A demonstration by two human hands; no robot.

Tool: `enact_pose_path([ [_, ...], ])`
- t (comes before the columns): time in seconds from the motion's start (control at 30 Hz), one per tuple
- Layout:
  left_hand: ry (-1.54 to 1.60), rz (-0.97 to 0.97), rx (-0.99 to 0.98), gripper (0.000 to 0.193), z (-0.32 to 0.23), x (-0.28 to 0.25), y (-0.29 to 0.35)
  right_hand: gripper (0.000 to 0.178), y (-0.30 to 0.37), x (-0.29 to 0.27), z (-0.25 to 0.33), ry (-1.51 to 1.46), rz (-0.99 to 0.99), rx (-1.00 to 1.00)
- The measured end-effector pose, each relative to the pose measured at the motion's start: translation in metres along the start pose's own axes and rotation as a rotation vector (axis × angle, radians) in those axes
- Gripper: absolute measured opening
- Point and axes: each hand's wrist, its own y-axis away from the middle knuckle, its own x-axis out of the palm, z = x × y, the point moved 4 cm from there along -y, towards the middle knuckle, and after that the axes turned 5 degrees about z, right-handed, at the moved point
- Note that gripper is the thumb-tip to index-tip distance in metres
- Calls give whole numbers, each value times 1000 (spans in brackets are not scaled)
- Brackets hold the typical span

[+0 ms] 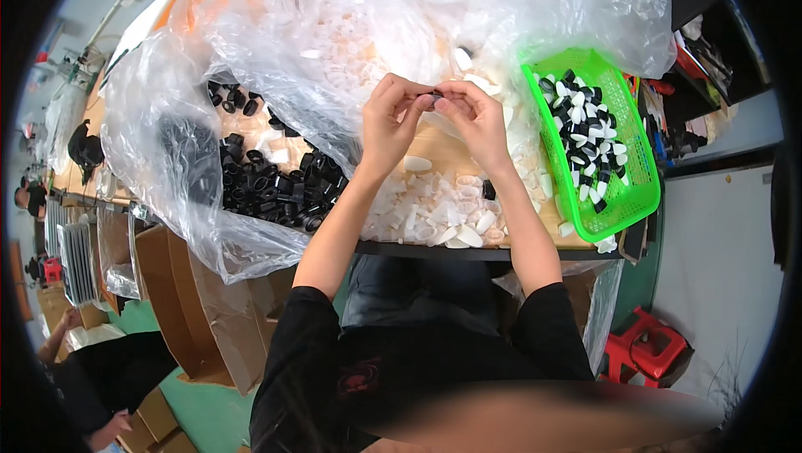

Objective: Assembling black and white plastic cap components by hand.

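Above the middle of the table, my left hand [388, 121] and my right hand [479, 125] meet with fingertips pinched together. Between them is a small black plastic piece [435, 96], mostly hidden by the fingers. Below my hands lies a loose spread of translucent white oval plastic pieces [451, 209], with one black piece [489, 190] among them. Left of my left forearm is a heap of black ring-shaped plastic parts [280, 194]. To the right, a green plastic basket [642, 177] holds many small pieces that are part black, part white [589, 131].
Clear plastic bags [276, 35] cover the back and left of the table, with more white pieces [351, 31] inside. Cardboard boxes [180, 303] stand below at left, near another person [109, 378]. A red stool [643, 349] is on the floor at right.
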Motion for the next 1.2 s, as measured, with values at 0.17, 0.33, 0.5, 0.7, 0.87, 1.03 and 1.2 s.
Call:
enact_pose_path([
  [0.17,-114,-55,35,1,0,-2,4,17,4,12,2,11,-57,-15],
  [0.33,-116,-42,42,7,3,1,3,16,5,6,4,66,-55,-69],
  [0.5,-567,-108,80,19,-27,-37,-3,12,7,-71,43,764,-544,-331],
  [0.7,-1378,-236,-280,23,-11,-174,35,20,22,-125,63,1198,-881,-391],
  [0.87,-1271,-108,-262,13,-6,-194,46,20,8,-92,50,1060,-677,-391],
  [1.03,-849,-266,-215,13,-36,-165,14,22,-9,-65,-3,897,-242,-251],
  [1.2,-101,-115,-233,13,-27,-94,-24,22,-14,-21,-32,1010,-50,-395],
])
